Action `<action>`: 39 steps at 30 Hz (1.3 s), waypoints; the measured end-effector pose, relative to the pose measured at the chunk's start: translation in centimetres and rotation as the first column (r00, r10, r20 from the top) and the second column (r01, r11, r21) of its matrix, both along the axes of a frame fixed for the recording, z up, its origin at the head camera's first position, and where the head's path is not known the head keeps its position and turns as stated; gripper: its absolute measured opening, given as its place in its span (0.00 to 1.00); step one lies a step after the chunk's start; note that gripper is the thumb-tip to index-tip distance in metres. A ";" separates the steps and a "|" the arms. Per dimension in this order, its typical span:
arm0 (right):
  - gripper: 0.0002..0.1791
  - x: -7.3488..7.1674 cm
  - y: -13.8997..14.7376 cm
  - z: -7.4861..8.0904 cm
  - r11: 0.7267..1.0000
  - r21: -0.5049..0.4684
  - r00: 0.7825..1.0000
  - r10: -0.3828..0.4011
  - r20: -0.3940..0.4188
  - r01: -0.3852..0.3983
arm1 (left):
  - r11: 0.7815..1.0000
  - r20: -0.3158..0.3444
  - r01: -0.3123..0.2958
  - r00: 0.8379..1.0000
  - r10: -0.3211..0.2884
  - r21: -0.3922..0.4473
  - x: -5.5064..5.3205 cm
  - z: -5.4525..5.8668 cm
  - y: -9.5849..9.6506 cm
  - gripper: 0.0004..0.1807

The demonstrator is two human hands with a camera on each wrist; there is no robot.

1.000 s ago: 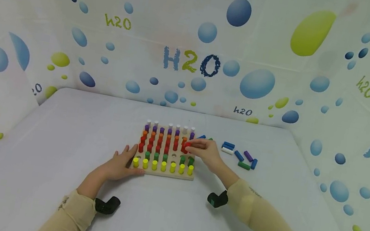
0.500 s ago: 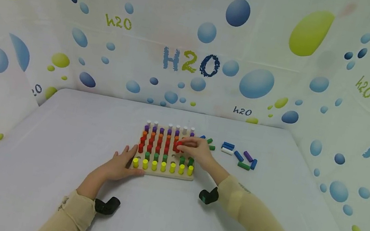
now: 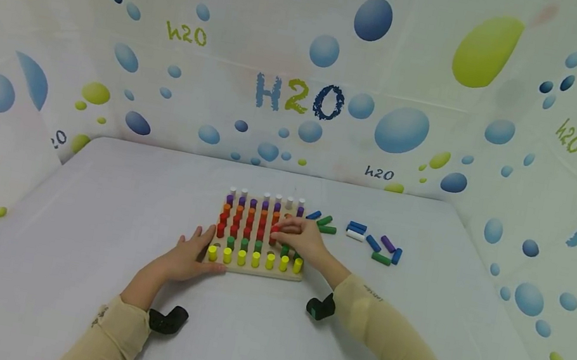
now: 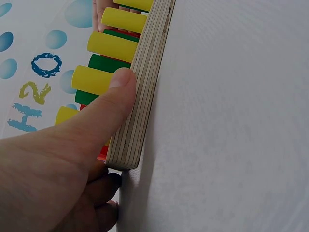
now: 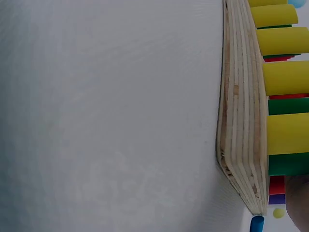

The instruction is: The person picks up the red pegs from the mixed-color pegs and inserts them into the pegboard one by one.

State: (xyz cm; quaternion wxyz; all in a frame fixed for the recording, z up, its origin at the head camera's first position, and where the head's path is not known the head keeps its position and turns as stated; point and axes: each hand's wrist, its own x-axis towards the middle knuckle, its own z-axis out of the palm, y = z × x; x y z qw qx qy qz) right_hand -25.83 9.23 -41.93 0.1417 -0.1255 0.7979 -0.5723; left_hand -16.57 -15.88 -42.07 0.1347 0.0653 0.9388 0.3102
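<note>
A wooden pegboard [image 3: 263, 273] stands on the white table, with rows of white, purple, orange, red, green and yellow pegs. My left hand [image 3: 184, 258] rests against its near-left corner. The thumb [image 4: 123, 79] lies along the front edge, while the other fingers touch the left side, loosely extended. My right hand [image 3: 308, 241] pinches a red peg [image 3: 274, 229] over the right half of the board. Its lower end is among the other pegs; whether it sits in a hole cannot be told. The right wrist view shows yellow pegs [image 5: 287, 133] and little of that hand.
Loose blue, green, white and purple pegs lie right of the board, among them a green peg [image 3: 381, 259] and a purple peg [image 3: 388, 244]. A blue peg [image 5: 257, 223] lies near the board's corner. A patterned white backdrop [image 3: 309, 61] surrounds the table.
My right hand has moved left and slightly nearer with the red peg, from the board's right side to a column further left. My left hand has stayed at the corner.
</note>
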 end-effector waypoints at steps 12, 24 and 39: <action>0.14 0.9 0.1 0.9 1.000 -0.014 1.000 0.022 -0.003 -0.022 | 1.000 -0.008 0.002 1.000 -0.002 -0.009 -0.2 -0.2 0.0 0.57; 0.10 0.6 0.0 -0.1 1.000 0.023 0.999 0.001 -0.037 0.000 | 1.000 0.001 0.006 1.000 -0.006 -0.004 -0.1 0.0 0.1 0.57; 0.15 0.7 1.2 1.2 0.995 0.071 0.993 0.078 -0.084 -0.072 | 1.000 0.010 -0.005 1.000 0.005 -0.024 -0.2 0.3 -0.1 0.56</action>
